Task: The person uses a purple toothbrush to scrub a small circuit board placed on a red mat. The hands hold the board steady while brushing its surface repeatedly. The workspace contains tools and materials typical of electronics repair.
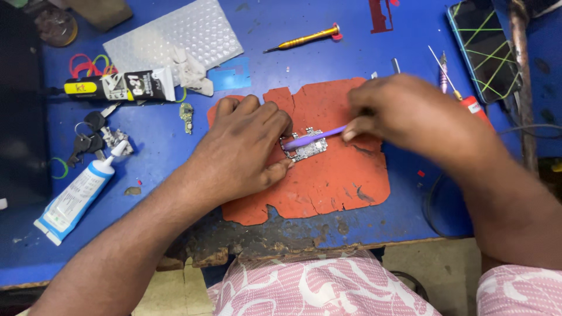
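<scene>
A small circuit board [307, 148] lies on a worn orange mat [333, 181] in the middle of the blue table. My left hand [246, 149] presses down on the board's left end, thumb and fingertips pinning it. My right hand [404, 114] grips a thin purple tool [310, 138], possibly a brush handle. The tool's tip lies across the top of the board, close to my left fingers.
At the left are a black glue tube [120, 86], a white tube [79, 193], keys [93, 137], bubble wrap [175, 35] and a small green board [187, 115]. A yellow screwdriver [304, 39] lies at the back. At the right are a cracked phone [483, 47] and a red-handled tool [462, 96].
</scene>
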